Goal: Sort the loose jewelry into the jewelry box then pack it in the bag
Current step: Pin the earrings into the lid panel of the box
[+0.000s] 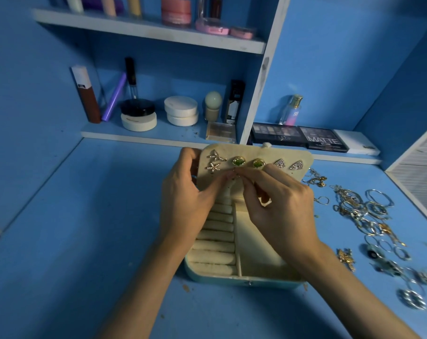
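On the lower shelf at the left stand a brown tube, a leaning purple tube and round white jars, all well behind the work. The left hand grips the left edge of the raised earring panel, fingers curled behind it, thumb reaching across the front. The jewelry box, soft cream lining in a teal shell, sits open on the blue table. Padded ring rolls fill its left half, and a plain compartment lies to their right, partly covered by the wrists. Pinned on the panel are starry studs, green oval studs and triangular stone-set studs. The right hand pinches a tiny piece against the panel below the green pair; only a glint of it shows. Behind lie dark eyeshadow palettes. The loose jewelry, tangled silver and gold hoops, rings and chains, spreads on the table right of the box, its nearest pieces blurred.
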The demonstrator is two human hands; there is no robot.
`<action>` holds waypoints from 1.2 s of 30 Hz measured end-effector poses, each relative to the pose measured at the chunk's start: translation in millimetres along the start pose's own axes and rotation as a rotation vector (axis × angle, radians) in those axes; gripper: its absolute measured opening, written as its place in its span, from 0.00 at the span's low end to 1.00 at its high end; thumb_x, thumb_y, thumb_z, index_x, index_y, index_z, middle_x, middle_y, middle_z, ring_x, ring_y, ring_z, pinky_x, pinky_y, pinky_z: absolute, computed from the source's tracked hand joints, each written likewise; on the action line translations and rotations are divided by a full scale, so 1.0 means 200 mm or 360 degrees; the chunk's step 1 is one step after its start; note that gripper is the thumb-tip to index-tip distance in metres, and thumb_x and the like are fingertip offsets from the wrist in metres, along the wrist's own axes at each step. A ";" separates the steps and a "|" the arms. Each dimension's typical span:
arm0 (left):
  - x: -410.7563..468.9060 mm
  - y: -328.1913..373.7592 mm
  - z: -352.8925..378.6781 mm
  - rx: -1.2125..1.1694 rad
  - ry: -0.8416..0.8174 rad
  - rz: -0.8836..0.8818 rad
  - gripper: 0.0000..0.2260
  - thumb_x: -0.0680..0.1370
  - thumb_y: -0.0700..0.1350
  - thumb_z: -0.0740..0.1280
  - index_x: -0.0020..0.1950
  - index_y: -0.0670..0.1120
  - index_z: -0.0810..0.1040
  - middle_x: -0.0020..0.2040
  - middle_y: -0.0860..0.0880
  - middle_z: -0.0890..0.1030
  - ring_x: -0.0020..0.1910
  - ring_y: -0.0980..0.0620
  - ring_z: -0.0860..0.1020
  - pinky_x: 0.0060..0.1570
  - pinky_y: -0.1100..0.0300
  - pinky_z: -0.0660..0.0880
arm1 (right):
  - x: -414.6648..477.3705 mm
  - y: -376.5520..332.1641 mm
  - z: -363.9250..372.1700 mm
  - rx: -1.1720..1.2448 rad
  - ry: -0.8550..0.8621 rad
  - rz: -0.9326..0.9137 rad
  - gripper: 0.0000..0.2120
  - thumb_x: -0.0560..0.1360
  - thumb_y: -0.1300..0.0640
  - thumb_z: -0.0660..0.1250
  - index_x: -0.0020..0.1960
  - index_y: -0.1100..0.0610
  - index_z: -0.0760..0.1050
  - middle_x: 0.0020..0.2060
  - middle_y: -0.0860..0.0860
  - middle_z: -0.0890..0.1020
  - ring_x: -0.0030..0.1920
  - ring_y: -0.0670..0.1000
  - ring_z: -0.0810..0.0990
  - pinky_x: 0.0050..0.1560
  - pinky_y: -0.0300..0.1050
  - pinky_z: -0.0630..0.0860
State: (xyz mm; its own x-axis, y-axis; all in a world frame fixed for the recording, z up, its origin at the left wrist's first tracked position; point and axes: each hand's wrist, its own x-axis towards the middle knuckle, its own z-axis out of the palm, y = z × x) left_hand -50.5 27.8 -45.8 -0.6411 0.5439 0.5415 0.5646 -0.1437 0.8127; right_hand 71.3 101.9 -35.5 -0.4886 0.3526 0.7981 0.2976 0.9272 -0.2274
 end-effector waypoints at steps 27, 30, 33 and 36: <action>-0.01 0.00 0.00 0.0000 -0.0052 -0.0087 0.16 0.68 0.50 0.76 0.49 0.48 0.73 0.42 0.61 0.80 0.41 0.64 0.79 0.40 0.70 0.74 | -0.07 0.53 -0.45 -0.0066 -0.1393 0.0181 0.06 0.70 0.60 0.73 0.43 0.49 0.81 0.39 0.43 0.77 0.41 0.41 0.75 0.42 0.26 0.66; -0.01 0.00 0.00 -0.0007 -0.0053 -0.0090 0.17 0.68 0.51 0.75 0.50 0.47 0.74 0.43 0.60 0.81 0.41 0.63 0.79 0.42 0.67 0.75 | -0.10 0.53 -0.45 -0.0057 -0.1395 0.0141 0.05 0.70 0.58 0.73 0.43 0.48 0.81 0.39 0.45 0.78 0.42 0.44 0.75 0.44 0.35 0.72; -0.01 0.01 0.00 -0.0016 -0.0065 -0.0090 0.17 0.68 0.51 0.75 0.50 0.46 0.74 0.43 0.60 0.81 0.42 0.62 0.80 0.42 0.68 0.75 | -0.11 0.53 -0.44 -0.0059 -0.1383 0.0132 0.05 0.70 0.57 0.73 0.44 0.48 0.81 0.39 0.44 0.77 0.42 0.44 0.76 0.44 0.44 0.76; -0.01 0.01 -0.01 -0.0013 -0.0067 -0.0088 0.17 0.68 0.52 0.75 0.51 0.46 0.74 0.44 0.59 0.81 0.42 0.62 0.80 0.43 0.67 0.76 | -0.12 0.52 -0.43 -0.0046 -0.1351 0.0098 0.04 0.70 0.56 0.74 0.43 0.48 0.81 0.38 0.45 0.77 0.41 0.45 0.76 0.41 0.49 0.77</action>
State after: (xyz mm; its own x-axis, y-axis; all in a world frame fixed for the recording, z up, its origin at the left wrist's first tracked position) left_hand -48.8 25.6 -45.4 -0.6486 0.5855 0.4863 0.5245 -0.1190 0.8430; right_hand 183.6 179.5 -30.2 -0.9168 0.3883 0.0934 0.3591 0.9038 -0.2330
